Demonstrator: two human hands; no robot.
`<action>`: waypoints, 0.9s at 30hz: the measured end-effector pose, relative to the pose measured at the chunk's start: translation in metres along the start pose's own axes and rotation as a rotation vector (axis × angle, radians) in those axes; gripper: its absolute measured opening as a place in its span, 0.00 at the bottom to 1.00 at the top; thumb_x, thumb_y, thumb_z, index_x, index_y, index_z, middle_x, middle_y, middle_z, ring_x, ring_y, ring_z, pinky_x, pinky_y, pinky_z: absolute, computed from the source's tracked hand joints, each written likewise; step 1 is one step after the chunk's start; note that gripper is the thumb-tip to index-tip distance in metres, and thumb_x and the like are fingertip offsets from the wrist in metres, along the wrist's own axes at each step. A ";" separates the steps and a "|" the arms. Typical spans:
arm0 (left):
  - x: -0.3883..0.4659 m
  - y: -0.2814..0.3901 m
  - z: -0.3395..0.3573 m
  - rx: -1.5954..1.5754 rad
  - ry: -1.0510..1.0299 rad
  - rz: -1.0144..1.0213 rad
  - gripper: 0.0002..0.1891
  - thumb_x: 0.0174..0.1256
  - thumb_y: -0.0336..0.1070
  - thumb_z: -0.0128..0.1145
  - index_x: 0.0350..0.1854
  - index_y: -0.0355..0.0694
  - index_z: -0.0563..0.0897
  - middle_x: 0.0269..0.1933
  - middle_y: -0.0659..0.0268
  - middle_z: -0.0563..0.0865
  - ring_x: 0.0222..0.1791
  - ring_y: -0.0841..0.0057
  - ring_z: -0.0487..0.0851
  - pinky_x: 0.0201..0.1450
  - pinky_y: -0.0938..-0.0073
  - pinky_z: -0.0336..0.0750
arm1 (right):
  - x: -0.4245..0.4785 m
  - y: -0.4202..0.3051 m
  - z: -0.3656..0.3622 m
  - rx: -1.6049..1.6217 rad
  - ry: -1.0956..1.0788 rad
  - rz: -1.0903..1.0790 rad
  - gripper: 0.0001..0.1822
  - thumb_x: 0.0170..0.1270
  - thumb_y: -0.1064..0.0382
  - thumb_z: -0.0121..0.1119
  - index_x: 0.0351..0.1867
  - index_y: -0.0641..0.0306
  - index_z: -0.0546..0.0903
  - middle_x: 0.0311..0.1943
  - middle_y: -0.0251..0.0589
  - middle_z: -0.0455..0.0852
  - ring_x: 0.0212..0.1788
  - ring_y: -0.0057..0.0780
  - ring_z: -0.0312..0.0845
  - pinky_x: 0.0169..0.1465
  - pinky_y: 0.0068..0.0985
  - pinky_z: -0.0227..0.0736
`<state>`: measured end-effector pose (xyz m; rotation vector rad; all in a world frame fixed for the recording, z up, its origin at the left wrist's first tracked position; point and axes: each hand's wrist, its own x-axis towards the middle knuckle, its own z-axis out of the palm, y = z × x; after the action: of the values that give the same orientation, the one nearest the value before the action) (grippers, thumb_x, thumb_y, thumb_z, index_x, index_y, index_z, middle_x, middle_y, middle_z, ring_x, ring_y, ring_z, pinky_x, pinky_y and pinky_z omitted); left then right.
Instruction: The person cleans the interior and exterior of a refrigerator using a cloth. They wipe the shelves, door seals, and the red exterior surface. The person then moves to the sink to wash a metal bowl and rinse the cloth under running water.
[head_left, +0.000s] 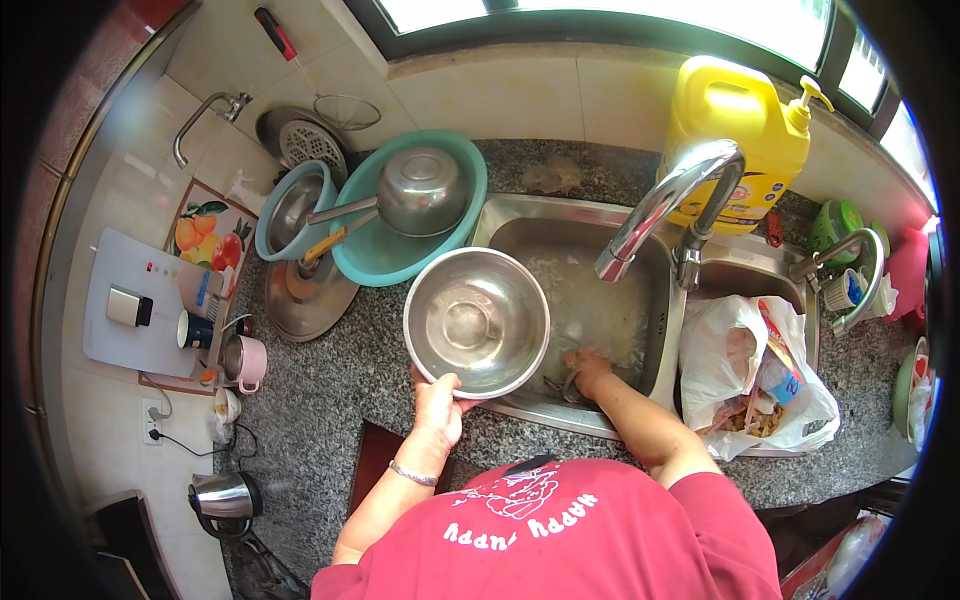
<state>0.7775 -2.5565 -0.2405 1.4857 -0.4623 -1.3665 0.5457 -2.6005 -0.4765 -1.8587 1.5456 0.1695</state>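
Observation:
My left hand (440, 411) grips the near rim of a stainless steel bowl (477, 322), tilted with its inside facing up, over the sink's left edge and the counter. My right hand (588, 370) reaches down into cloudy water in the larger basin of the steel sink (654, 330). It touches a dark, partly submerged thing whose kind I cannot tell; the fingers are partly hidden by the water. The chrome faucet (675, 202) arches over the basin's right side.
Left of the sink, a teal plastic basin (469, 225) holds an upturned metal saucepan (421, 191). A pot lid (311, 304) lies near it. A white plastic bag (705, 390) with scraps covers the smaller sink. Behind stands a yellow pump jug (739, 135). An electric kettle (225, 496) is at left.

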 end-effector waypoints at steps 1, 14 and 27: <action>0.001 0.000 0.000 0.002 -0.016 -0.009 0.36 0.51 0.21 0.46 0.67 0.46 0.57 0.56 0.52 0.74 0.47 0.55 0.84 0.37 0.53 0.88 | -0.002 0.002 -0.004 -0.138 0.046 -0.095 0.21 0.58 0.60 0.59 0.55 0.48 0.77 0.59 0.49 0.73 0.67 0.47 0.64 0.63 0.56 0.61; 0.014 -0.014 0.019 0.163 -0.026 0.021 0.38 0.54 0.17 0.41 0.68 0.54 0.51 0.63 0.54 0.66 0.55 0.54 0.80 0.40 0.52 0.87 | -0.013 0.012 -0.028 -0.086 -0.009 0.117 0.16 0.60 0.62 0.58 0.49 0.61 0.82 0.55 0.51 0.80 0.58 0.51 0.76 0.55 0.43 0.75; 0.020 -0.038 0.043 0.206 -0.039 -0.119 0.50 0.59 0.15 0.39 0.74 0.70 0.34 0.71 0.53 0.57 0.58 0.53 0.77 0.42 0.49 0.86 | -0.061 -0.063 -0.124 1.640 0.237 0.213 0.20 0.61 0.70 0.58 0.55 0.69 0.72 0.42 0.47 0.83 0.43 0.36 0.82 0.38 0.31 0.82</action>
<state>0.7315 -2.5752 -0.2752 1.6789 -0.5613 -1.4789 0.5453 -2.6211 -0.3261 -0.3946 1.2375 -0.9683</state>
